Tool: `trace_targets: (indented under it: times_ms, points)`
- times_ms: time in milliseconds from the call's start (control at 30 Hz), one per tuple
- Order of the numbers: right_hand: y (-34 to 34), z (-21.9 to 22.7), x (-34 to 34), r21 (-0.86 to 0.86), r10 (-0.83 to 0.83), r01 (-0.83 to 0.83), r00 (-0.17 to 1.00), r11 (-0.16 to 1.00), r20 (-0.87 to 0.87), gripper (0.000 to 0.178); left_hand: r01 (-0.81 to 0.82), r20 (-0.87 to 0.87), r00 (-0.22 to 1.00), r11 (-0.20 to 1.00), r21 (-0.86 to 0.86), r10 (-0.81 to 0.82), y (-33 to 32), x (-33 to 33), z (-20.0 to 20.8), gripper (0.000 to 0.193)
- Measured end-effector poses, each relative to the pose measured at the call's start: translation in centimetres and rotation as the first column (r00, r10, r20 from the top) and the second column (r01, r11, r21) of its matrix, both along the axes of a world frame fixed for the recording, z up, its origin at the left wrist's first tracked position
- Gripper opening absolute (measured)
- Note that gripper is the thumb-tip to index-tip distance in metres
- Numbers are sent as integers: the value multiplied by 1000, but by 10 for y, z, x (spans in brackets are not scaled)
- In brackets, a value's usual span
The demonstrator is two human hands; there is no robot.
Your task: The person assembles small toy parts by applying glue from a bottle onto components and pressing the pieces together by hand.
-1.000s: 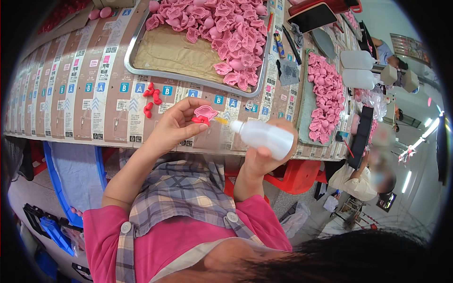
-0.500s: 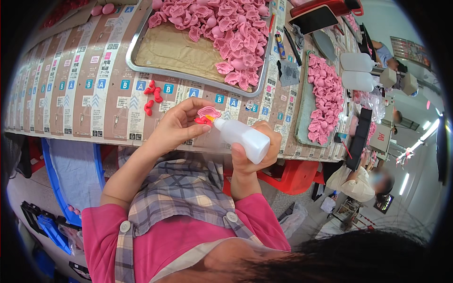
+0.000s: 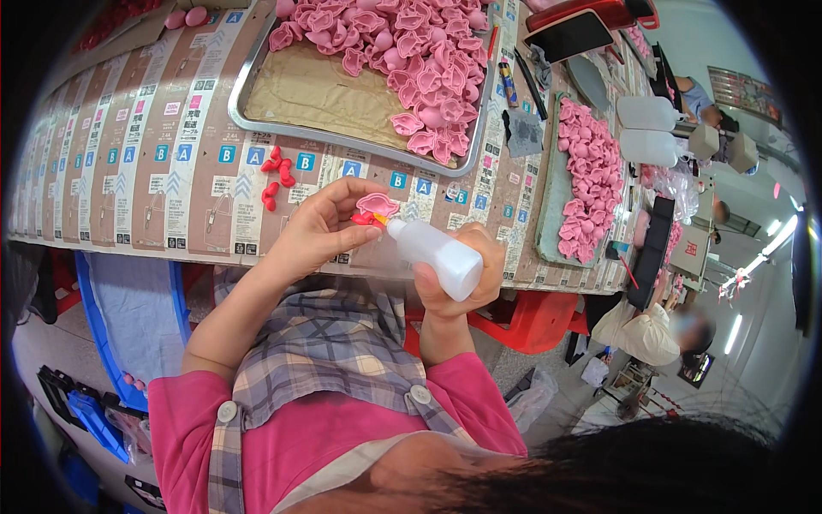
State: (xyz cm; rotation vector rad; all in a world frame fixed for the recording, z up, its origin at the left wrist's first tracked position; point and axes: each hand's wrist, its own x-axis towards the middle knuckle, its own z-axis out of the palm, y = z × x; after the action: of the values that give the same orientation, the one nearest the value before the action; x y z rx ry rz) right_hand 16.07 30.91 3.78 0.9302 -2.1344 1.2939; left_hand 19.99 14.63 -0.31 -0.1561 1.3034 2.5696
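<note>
Between the thumb and fingers of my left hand are a pink hollow shell piece and a small red piece, held together. My right hand is wrapped round a white translucent squeeze bottle, tilted on its side. The bottle's yellow tip points left and meets the red piece, at the lower edge of the pink shell. Just beyond my left hand, several small red curved pieces lie on the patterned table cover.
A metal tray lined with brown paper holds a heap of pink shells. To the right sits a second tray of pink pieces. Farther off are a phone, a grey cloth, white bottles and another person.
The squeeze bottle's rear end and my right hand have shifted slightly left and down. My left hand stays nearly still, with the pink and red pieces in it.
</note>
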Motion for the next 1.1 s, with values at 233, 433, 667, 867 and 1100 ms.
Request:
trace_targets:
  times_ms: [233, 433, 667, 867, 1100]
  points:
    - [0, 1, -3, -192, -24, 38, 997, 981, 76, 45, 1, 28, 1000, 1000, 10, -1, -2, 1, 0, 41]
    - [-2, -4, -5, -179, -56, 58, 998, 982, 19, 44, 3, 24, 1000, 1000, 10, -4, -1, 1, 1, 41]
    - [-2, -4, -4, -102, -45, 49, 998, 994, 40, 42, 0, 19, 1000, 1000, 15, 0, -1, 1, -1, 41]
    - [3, -7, -2, -22, -173, 174, 984, 985, 33, 52, -39, 37, 999, 999, 4, 38, 0, 0, -1, 40]
    - [9, 3, -1, -180, -85, 99, 993, 979, 84, 44, -64, 76, 995, 998, -4, 64, -2, 0, 1, 42]
